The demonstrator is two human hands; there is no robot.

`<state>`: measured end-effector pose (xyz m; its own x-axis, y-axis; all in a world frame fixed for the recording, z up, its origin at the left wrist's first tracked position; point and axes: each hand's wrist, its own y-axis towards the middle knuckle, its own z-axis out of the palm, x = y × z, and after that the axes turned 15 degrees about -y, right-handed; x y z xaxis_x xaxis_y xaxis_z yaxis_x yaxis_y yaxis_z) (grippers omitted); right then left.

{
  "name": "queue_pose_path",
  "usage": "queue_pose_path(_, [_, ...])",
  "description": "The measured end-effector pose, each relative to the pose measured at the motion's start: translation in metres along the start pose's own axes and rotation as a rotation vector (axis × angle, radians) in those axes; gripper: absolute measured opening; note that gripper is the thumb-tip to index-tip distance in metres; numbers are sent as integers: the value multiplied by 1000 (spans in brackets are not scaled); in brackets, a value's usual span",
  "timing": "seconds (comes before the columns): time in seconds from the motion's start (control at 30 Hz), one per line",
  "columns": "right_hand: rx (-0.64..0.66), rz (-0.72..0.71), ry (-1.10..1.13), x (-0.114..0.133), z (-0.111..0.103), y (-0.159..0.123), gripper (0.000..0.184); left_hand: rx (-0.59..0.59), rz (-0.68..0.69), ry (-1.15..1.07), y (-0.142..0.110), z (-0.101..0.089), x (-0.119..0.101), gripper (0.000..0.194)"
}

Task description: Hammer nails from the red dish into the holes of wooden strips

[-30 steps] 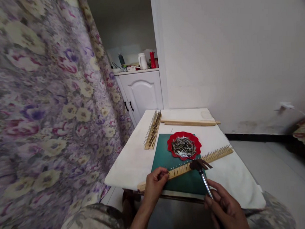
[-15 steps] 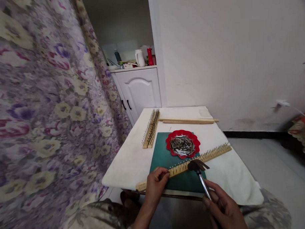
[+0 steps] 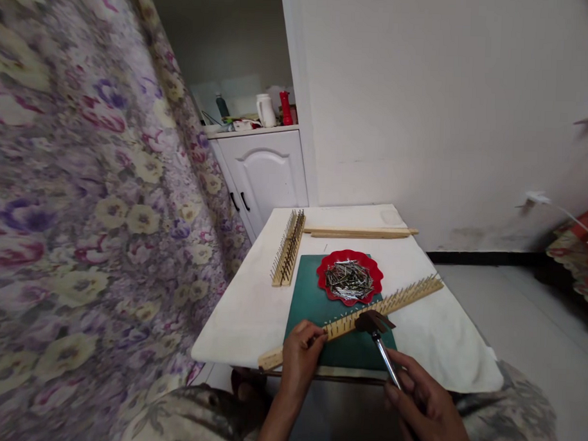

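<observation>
My left hand (image 3: 301, 354) pinches a small nail upright against a long wooden strip (image 3: 397, 300) that lies diagonally across a green cutting mat (image 3: 310, 299). The far part of the strip bristles with a row of nails. My right hand (image 3: 425, 408) grips the metal handle of a small hammer (image 3: 372, 323), whose dark head hovers just over the strip, right of my left fingers. A red scalloped dish (image 3: 350, 277) full of loose nails sits on the mat behind the strip.
The mat lies on a small white table (image 3: 242, 312). A second nail-studded strip (image 3: 287, 248) and plain wooden sticks (image 3: 358, 232) lie at the table's far side. A floral curtain (image 3: 83, 194) hangs on the left; a white cabinet (image 3: 267, 171) stands behind.
The camera has drifted slightly, shifting the scene left. The hammer head stays just above the strip, and my left hand keeps its pinch at the same spot.
</observation>
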<state>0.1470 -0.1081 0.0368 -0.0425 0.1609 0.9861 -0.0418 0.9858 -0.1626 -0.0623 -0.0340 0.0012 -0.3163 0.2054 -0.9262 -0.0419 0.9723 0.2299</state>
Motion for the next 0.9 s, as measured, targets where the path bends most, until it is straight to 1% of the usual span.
queue_pose_path(0.17, [0,-19,20,2,4,-1,47,3,36,-3,-1,0,3,15])
queue_pose_path(0.27, [2,-8,-21,2,6,-1,48,12,43,38,-1,0,5,16])
queue_pose_path(0.37, [34,14,-57,2,8,0,48,25,56,81,-1,0,5,16])
queue_pose_path(0.47, [58,-49,-4,1,14,3,39,38,60,108,-2,1,2,16])
queue_pose_path(0.53, [106,-94,1,1,19,6,34,39,55,117,-2,1,1,15])
queue_pose_path(0.63, [226,-112,-98,4,26,10,34,43,57,126,-2,1,2,14])
queue_pose_path(0.67, [249,-124,-129,5,27,12,35,44,60,135,-2,2,3,14])
queue_pose_path(0.9, [281,-189,-257,8,32,17,39,33,71,209,-3,3,6,16])
